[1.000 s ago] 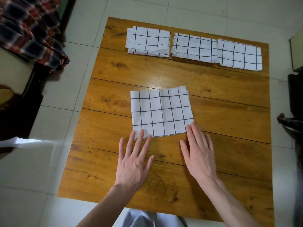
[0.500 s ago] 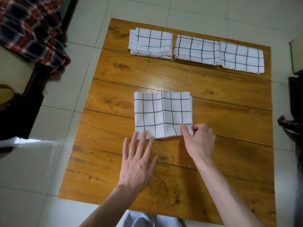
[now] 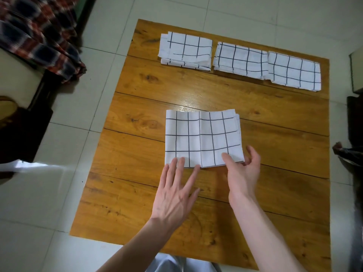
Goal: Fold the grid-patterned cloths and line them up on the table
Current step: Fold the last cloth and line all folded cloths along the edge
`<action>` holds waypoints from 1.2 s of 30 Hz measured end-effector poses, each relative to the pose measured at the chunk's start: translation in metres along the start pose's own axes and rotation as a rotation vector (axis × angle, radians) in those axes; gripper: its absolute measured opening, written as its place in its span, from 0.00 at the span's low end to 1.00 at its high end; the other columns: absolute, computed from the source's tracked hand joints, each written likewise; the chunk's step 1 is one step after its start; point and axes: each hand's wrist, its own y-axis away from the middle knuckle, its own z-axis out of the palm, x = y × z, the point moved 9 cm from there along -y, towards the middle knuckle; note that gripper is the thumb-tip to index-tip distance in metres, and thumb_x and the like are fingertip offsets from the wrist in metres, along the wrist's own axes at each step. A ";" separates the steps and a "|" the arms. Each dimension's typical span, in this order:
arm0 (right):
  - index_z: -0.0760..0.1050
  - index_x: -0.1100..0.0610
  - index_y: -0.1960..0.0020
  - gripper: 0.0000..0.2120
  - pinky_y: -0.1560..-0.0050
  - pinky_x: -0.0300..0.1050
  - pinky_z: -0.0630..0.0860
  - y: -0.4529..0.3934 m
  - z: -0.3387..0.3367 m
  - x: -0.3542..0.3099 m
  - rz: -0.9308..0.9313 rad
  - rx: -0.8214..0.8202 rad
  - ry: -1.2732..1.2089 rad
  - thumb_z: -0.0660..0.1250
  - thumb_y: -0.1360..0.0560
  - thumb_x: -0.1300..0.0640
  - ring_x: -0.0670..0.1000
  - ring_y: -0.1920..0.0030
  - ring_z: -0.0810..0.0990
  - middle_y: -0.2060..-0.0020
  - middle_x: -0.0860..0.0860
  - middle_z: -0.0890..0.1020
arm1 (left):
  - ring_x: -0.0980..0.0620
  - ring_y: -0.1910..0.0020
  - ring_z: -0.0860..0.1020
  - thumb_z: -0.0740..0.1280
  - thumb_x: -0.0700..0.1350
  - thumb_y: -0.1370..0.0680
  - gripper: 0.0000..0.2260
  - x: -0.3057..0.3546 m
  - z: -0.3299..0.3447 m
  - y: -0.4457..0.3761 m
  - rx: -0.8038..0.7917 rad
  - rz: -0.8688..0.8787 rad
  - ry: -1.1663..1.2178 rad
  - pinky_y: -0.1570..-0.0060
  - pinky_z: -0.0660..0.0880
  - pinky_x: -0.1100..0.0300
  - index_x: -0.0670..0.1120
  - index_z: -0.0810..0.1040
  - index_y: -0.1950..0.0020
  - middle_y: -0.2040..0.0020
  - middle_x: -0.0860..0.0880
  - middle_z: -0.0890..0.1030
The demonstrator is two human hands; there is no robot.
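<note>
Three folded cloths (image 3: 238, 59) already lie in a row along the bench's (image 3: 216, 95) 12 o'clock edge. A fourth cloth (image 3: 202, 137) sits mid-bench, partly folded. The left hand (image 3: 174, 193) lies flat, fingers (image 3: 181, 163) straight, pressing the cloth's 7 o'clock corner. The right hand (image 3: 243, 173) pinches its 5 o'clock corner, thumb on top, other fingers curled beneath. By my reckoning most is done: this cloth likely wants one more fold, then a place in the row.

On a wooden table (image 3: 275, 122), the right hand (image 3: 243, 173) pinches a folded grid cloth's (image 3: 202, 137) five o'clock corner while the left hand (image 3: 174, 195) presses its seven o'clock edge.
</note>
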 end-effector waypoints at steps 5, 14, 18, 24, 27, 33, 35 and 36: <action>0.79 0.45 0.36 0.15 0.52 0.40 0.78 0.014 0.011 -0.014 -0.196 -0.117 0.231 0.72 0.20 0.58 0.45 0.54 0.83 0.48 0.47 0.84 | 0.35 0.17 0.54 0.53 0.62 0.14 0.30 0.002 0.002 -0.001 -0.030 0.026 -0.009 0.22 0.59 0.35 0.52 0.55 0.15 0.17 0.38 0.59; 0.76 0.57 0.28 0.18 0.54 0.28 0.75 0.062 0.049 -0.039 -0.888 -0.257 0.669 0.66 0.17 0.57 0.42 0.53 0.75 0.48 0.46 0.74 | 0.40 0.17 0.58 0.52 0.61 0.15 0.29 0.009 -0.003 -0.006 -0.005 0.013 0.066 0.21 0.56 0.35 0.50 0.59 0.16 0.18 0.44 0.63; 0.73 0.55 0.24 0.21 0.55 0.42 0.80 0.071 0.071 -0.027 -0.994 -0.350 0.819 0.60 0.15 0.49 0.46 0.50 0.76 0.46 0.47 0.76 | 0.41 0.17 0.58 0.52 0.56 0.14 0.27 0.009 -0.010 -0.003 0.067 0.046 0.107 0.21 0.60 0.36 0.46 0.62 0.17 0.18 0.43 0.65; 0.76 0.54 0.27 0.22 0.46 0.51 0.77 0.071 0.095 -0.011 -1.063 -0.259 1.169 0.55 0.15 0.48 0.53 0.42 0.74 0.40 0.51 0.77 | 0.43 0.24 0.71 0.62 0.43 0.18 0.21 -0.012 -0.031 0.010 0.277 -0.075 0.303 0.23 0.64 0.42 0.40 0.72 0.25 0.28 0.43 0.76; 0.75 0.55 0.26 0.23 0.41 0.52 0.75 0.064 0.101 -0.001 -1.007 -0.278 1.210 0.55 0.14 0.45 0.54 0.35 0.72 0.32 0.52 0.75 | 0.44 0.28 0.73 0.68 0.42 0.20 0.16 -0.027 -0.034 0.017 0.337 -0.158 0.371 0.23 0.66 0.44 0.41 0.73 0.32 0.32 0.43 0.77; 0.72 0.55 0.23 0.26 0.38 0.52 0.74 0.062 0.104 0.010 -0.978 -0.318 1.250 0.49 0.14 0.44 0.54 0.32 0.71 0.29 0.52 0.73 | 0.43 0.29 0.72 0.69 0.42 0.19 0.27 -0.039 -0.033 0.017 0.335 -0.207 0.326 0.25 0.68 0.44 0.43 0.65 0.21 0.31 0.43 0.75; 0.71 0.54 0.23 0.25 0.40 0.53 0.75 0.061 0.102 0.011 -0.990 -0.319 1.282 0.50 0.14 0.46 0.54 0.32 0.71 0.29 0.52 0.73 | 0.42 0.29 0.72 0.69 0.43 0.19 0.29 -0.037 -0.033 0.016 0.327 -0.198 0.272 0.27 0.69 0.42 0.45 0.64 0.19 0.32 0.42 0.75; 0.71 0.53 0.23 0.24 0.40 0.53 0.75 0.059 0.101 0.011 -0.993 -0.319 1.301 0.51 0.14 0.46 0.54 0.32 0.71 0.29 0.51 0.73 | 0.41 0.30 0.72 0.69 0.43 0.19 0.30 -0.036 -0.033 0.016 0.332 -0.199 0.255 0.28 0.70 0.41 0.46 0.63 0.18 0.32 0.41 0.75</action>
